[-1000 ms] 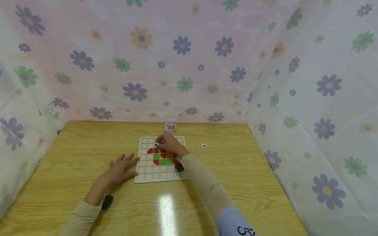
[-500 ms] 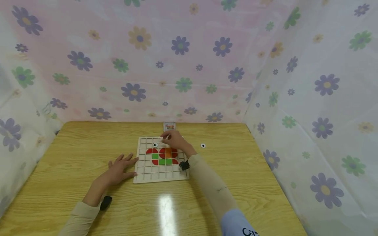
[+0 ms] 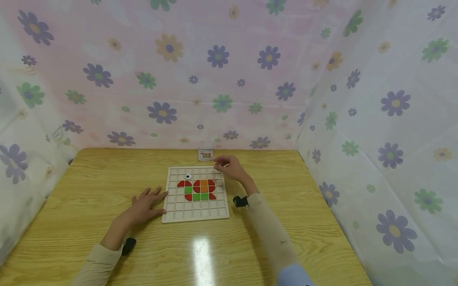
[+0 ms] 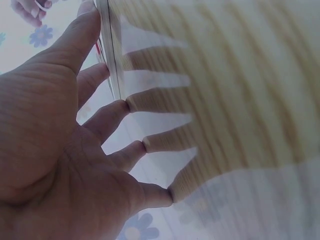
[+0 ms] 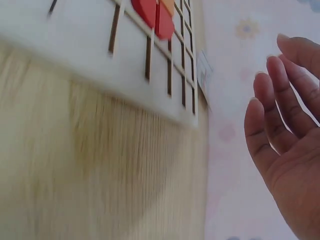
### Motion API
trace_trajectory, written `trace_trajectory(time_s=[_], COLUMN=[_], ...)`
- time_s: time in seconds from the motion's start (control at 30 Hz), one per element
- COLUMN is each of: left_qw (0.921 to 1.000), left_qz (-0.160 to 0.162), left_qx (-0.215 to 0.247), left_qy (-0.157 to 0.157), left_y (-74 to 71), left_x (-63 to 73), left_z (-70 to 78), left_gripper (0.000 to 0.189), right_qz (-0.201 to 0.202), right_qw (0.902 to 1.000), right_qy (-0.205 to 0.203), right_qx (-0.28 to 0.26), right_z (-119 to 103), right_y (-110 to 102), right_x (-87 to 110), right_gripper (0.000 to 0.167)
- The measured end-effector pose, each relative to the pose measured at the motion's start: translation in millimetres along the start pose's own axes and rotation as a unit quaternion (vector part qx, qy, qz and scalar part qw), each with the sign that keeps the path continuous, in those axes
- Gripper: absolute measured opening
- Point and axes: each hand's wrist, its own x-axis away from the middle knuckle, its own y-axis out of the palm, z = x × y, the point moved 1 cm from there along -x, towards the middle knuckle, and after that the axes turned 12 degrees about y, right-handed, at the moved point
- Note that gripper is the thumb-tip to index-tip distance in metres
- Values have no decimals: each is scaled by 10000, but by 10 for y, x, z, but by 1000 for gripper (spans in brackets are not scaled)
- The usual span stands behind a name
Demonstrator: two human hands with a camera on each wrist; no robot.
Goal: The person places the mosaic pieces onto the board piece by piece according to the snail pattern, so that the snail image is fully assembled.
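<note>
A pale wooden grid board (image 3: 179,214) lies on the table. In its cells sit red curved tiles (image 3: 181,184), green square tiles (image 3: 196,197) and orange tiles (image 3: 204,183). Above them on the grid rests a round white eye piece (image 3: 188,176) with a black dot. My left hand (image 3: 144,206) lies spread, its thumb and fingertips touching the board's left edge. Over the board's upper right corner hovers my right hand (image 3: 231,167), fingers loosely bent; the right wrist view shows nothing in them.
A small picture card (image 3: 205,155) with a coloured figure lies behind the board, near the back edge of the wooden table (image 3: 107,171). Flowered cloth (image 3: 250,115) encloses the back and sides.
My right hand has let go of the eye piece, leaving it on the grid, and moved right. A second eye piece, seen earlier right of the board, is now hidden behind my right wrist.
</note>
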Motion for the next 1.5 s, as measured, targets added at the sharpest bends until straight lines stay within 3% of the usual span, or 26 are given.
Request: trace_trajectory(time_s=[0.3, 0.7, 0.83, 1.03, 1.27, 1.5], left_qw=[10000, 10000, 10000, 10000, 10000, 9999], left_qz=[-9, 9, 23, 33, 35, 42], left_qx=[-47, -59, -51, -39, 0, 138], left_qy=[-41, -52, -51, -14, 32, 46], left_y=[4, 0, -5, -12, -9, -17], left_x=[7, 4, 2, 5, 11, 15], left_z=[11, 9, 6, 3, -7, -7], left_gripper=[68, 67, 67, 67, 68, 68], right_qz=[83, 723, 696, 262, 158, 128], right_qw=[9981, 9914, 9894, 9901, 9813, 9807], right_qy=[570, 1008, 1148, 1147, 1618, 1516], right_qx=[199, 411, 558, 768, 1031, 1228], right_z=[442, 865, 927, 920, 905, 856], right_y=[-279, -728, -790, -764, -648, -619], right_x=[316, 689, 704, 679, 583, 542], right_gripper=[28, 37, 36, 32, 27, 23])
